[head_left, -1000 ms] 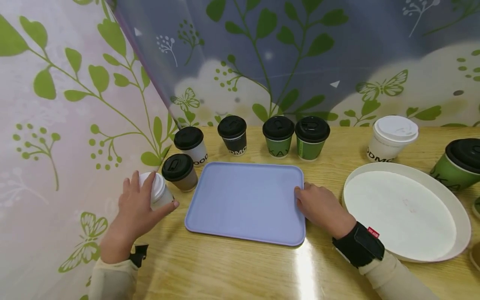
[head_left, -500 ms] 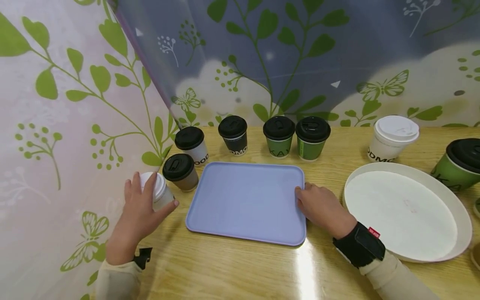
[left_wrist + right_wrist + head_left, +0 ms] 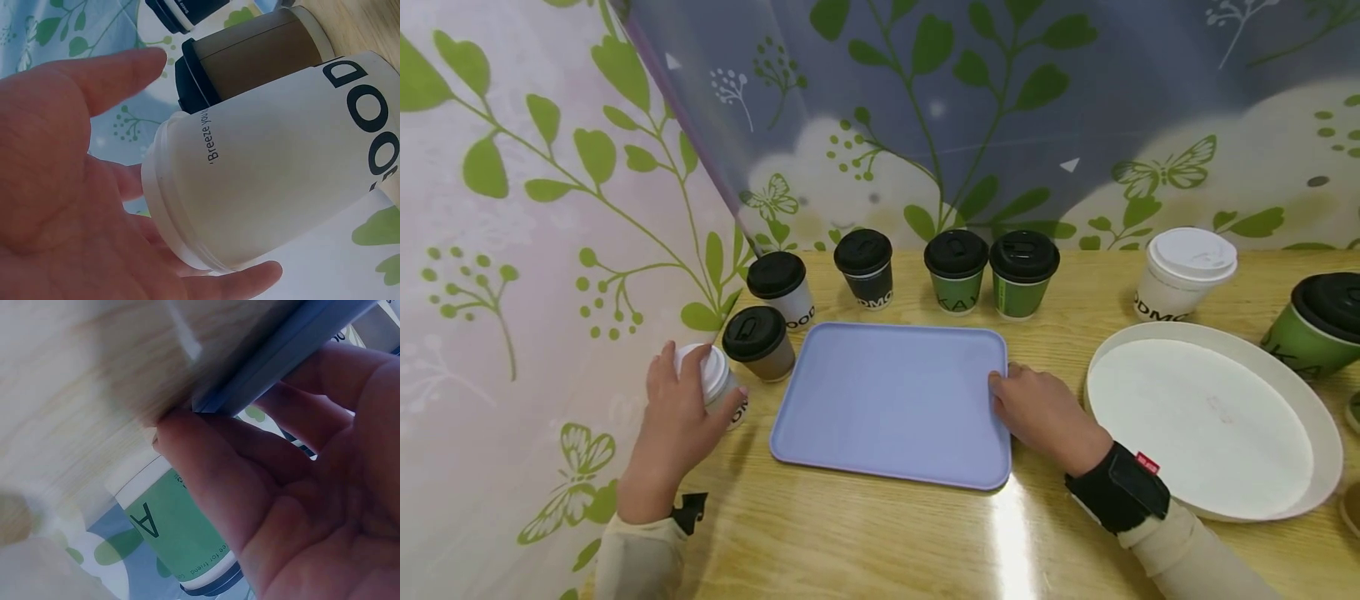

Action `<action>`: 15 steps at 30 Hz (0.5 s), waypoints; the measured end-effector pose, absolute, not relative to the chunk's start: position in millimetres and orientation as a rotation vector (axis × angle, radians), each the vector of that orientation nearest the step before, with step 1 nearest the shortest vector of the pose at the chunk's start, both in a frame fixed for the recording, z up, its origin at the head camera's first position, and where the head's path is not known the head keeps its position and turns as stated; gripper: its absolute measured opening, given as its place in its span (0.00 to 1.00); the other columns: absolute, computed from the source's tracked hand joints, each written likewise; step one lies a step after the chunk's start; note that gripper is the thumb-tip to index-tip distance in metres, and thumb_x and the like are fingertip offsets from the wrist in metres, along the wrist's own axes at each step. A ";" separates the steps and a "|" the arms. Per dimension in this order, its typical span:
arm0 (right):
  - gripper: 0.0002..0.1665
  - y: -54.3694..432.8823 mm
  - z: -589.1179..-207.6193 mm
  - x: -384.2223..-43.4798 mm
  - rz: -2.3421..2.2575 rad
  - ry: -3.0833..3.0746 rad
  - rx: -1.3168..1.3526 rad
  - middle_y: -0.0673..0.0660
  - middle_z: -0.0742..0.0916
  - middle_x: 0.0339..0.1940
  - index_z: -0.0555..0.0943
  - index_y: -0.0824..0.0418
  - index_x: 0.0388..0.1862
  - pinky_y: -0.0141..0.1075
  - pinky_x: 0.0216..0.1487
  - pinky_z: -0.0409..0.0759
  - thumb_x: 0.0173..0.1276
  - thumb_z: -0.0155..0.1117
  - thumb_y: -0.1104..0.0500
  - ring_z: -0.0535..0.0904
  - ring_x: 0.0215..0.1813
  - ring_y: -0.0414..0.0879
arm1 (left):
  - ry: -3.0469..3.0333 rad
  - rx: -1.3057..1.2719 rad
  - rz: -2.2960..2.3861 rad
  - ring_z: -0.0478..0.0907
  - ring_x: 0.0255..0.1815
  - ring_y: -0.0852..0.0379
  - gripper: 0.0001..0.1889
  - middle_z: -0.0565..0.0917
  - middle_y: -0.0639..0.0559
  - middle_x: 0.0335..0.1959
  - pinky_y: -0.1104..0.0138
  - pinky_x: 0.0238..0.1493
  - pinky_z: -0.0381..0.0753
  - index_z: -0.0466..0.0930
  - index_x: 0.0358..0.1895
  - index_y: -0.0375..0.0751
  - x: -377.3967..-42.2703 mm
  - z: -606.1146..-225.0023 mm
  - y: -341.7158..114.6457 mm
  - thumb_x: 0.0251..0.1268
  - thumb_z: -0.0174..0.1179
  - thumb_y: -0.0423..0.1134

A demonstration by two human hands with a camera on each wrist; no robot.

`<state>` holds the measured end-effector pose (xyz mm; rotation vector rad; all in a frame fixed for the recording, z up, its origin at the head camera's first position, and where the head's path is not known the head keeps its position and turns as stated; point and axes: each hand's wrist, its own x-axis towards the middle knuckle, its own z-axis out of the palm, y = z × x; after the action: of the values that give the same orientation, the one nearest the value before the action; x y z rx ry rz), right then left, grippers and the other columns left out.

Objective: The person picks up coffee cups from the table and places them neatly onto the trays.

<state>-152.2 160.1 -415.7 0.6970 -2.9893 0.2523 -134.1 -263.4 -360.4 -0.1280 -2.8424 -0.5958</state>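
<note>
Left hand (image 3: 676, 421) spreads around 1 white cup (image 3: 269, 169); right hand (image 3: 1047, 412) pinches tray (image 3: 891, 404).

Just past my left hand (image 3: 673, 421), off the thumb side, there's a brown paper cup (image 3: 769, 360) with a black lid, and a black-lidded white cup (image 3: 795, 307) right behind it. Dark grey cup (image 3: 872, 289) farther out. Beyond my right hand (image 3: 1043, 410), a bit to its left, I've got two green cups (image 3: 957, 295) side by side. Right of that hand: a round cream tray (image 3: 1202, 433), a white-lidded cup (image 3: 1168, 290) behind it. Leaf-and-butterfly wall covering (image 3: 917, 108) past everything.
</note>
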 end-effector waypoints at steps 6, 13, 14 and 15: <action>0.06 159.6 -415.5 -152.4 0.249 -2.983 0.703 0.63 0.81 0.28 0.83 0.70 0.43 0.44 0.25 0.80 0.73 0.64 0.66 0.80 0.27 0.53 | -2.751 -0.185 -0.566 0.49 0.74 0.18 0.27 0.53 0.14 0.73 0.27 0.56 0.66 0.65 0.67 0.26 -134.8 -362.6 -262.1 0.73 0.62 0.38; 0.07 159.1 -414.8 -152.1 0.236 -2.991 0.696 0.64 0.81 0.28 0.83 0.70 0.44 0.43 0.25 0.80 0.73 0.64 0.65 0.80 0.27 0.53 | -2.793 -0.108 -0.559 0.49 0.75 0.20 0.24 0.52 0.15 0.74 0.25 0.56 0.64 0.66 0.67 0.27 -135.5 -360.0 -260.3 0.77 0.57 0.37; 0.08 158.8 -414.4 -152.1 0.234 -2.996 0.695 0.64 0.81 0.29 0.83 0.70 0.45 0.44 0.25 0.80 0.73 0.64 0.65 0.80 0.27 0.53 | -2.789 -0.104 -0.557 0.49 0.75 0.20 0.23 0.53 0.15 0.74 0.25 0.56 0.64 0.66 0.67 0.27 -135.6 -360.1 -260.1 0.77 0.57 0.37; 0.08 158.8 -414.3 -152.3 0.234 -3.001 0.694 0.64 0.81 0.29 0.83 0.70 0.45 0.43 0.25 0.80 0.73 0.64 0.65 0.80 0.27 0.53 | -2.786 -0.101 -0.556 0.50 0.75 0.20 0.23 0.54 0.16 0.74 0.25 0.55 0.65 0.66 0.66 0.27 -135.5 -360.1 -259.8 0.77 0.57 0.37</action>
<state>-152.3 158.8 -414.3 0.6941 -3.0007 0.2343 -135.5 -259.8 -360.1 -0.1008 -2.7863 -0.5561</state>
